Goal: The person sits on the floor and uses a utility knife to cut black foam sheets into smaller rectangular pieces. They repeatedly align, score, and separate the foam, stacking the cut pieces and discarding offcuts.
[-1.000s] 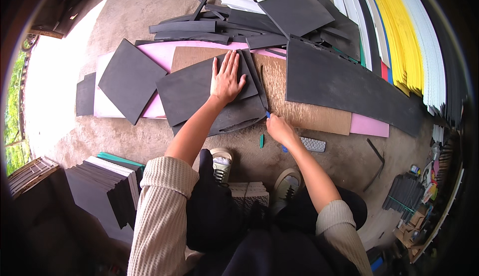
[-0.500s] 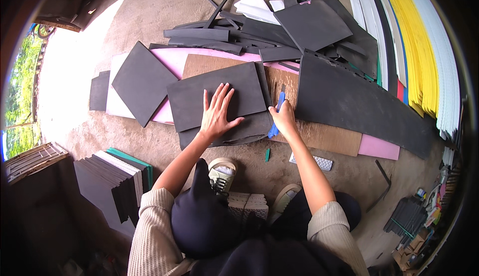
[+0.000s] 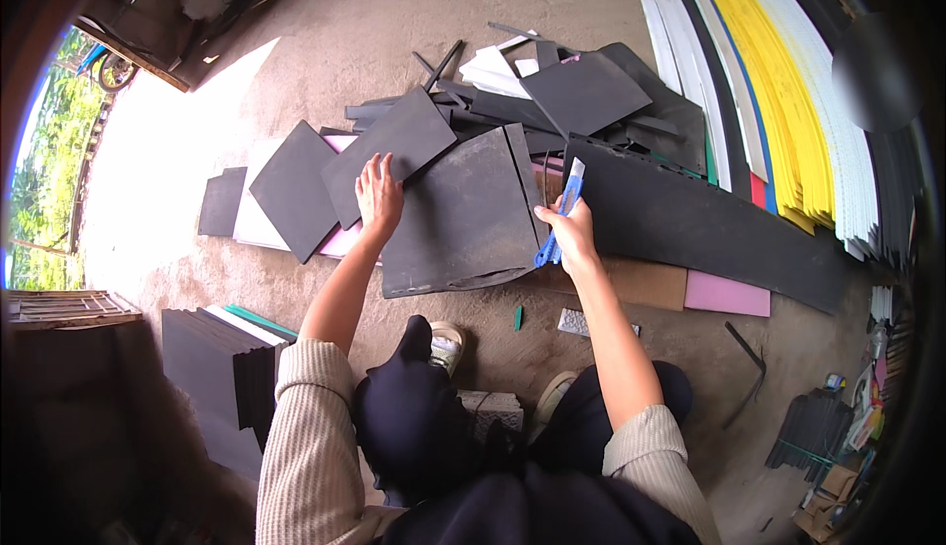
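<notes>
My left hand (image 3: 379,198) rests on a black foam-like sheet (image 3: 399,136), its fingers stretched over the surface near the lower edge and its thumb not clearly seen. That sheet lies tilted, partly over another black sheet at its left. To its right a larger black sheet (image 3: 458,220) lies uncovered, with a narrow strip (image 3: 522,166) along its right edge and a ragged near edge. My right hand (image 3: 574,230) is closed round a blue utility knife (image 3: 570,195), whose pale end points away from me, just right of the strip.
Black offcuts and white scraps (image 3: 496,72) pile up beyond the sheets. A long black panel (image 3: 709,225) extends right over a brown board (image 3: 641,282). Stacked black sheets (image 3: 212,373) stand at left; yellow strips (image 3: 769,82) lie far right. A small green piece (image 3: 518,318) lies near my feet.
The upper black sheet has moved left and away with my left hand and turned, baring the larger sheet beneath. My right hand has lifted the knife's end upward. The view has shifted slightly.
</notes>
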Demonstrator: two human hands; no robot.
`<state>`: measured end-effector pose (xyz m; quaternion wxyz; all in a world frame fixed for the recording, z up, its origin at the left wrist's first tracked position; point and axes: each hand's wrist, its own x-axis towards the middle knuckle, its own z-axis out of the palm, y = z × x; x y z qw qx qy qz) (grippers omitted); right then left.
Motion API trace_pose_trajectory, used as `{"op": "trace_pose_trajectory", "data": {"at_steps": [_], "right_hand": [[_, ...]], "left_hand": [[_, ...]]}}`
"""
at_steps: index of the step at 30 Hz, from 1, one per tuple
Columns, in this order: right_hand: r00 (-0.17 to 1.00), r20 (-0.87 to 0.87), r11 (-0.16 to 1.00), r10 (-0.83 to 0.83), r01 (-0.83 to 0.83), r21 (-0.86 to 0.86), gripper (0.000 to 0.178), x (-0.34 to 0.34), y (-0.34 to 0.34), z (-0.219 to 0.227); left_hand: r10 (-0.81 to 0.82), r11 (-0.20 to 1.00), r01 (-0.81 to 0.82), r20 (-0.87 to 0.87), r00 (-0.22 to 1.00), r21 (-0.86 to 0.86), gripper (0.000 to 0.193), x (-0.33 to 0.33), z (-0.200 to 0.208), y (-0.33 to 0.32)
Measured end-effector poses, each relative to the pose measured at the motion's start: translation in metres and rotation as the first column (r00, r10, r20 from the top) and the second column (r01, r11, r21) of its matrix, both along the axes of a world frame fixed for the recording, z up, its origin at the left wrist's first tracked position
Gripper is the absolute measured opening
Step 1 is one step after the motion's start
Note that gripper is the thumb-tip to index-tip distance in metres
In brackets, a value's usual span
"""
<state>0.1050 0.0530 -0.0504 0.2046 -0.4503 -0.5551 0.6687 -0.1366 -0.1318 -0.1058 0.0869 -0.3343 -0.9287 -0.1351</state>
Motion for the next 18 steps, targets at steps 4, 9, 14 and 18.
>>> {"op": "trace_pose_trajectory", "data": {"at_steps": [4,9,14,18], "right_hand": [[0.996,-0.088,0.985,-0.027,0.041,0.167,0.032,0.028,0.013,0.095],[0.990,-0.131,0.928,0.050,0.002,0.372,0.028,0.056,0.010,0.175],[0.970,-0.213,0.896,0.121,-0.015,0.444,0.026,0.083,-0.009,0.212],[0.920,-0.346,0.914,0.182,-0.028,0.405,0.027,0.095,-0.023,0.199]], "left_hand": [[-0.183,0.978,0.164,0.148,0.972,0.132,0.053,-0.020,0.055,0.015],[-0.631,0.742,0.551,0.121,0.766,0.381,0.054,0.009,0.148,0.044],[-0.779,0.597,0.555,0.254,0.573,0.580,0.065,0.058,0.215,0.051],[-0.813,0.551,0.472,0.315,0.490,0.688,0.062,0.070,0.240,0.041]]}}
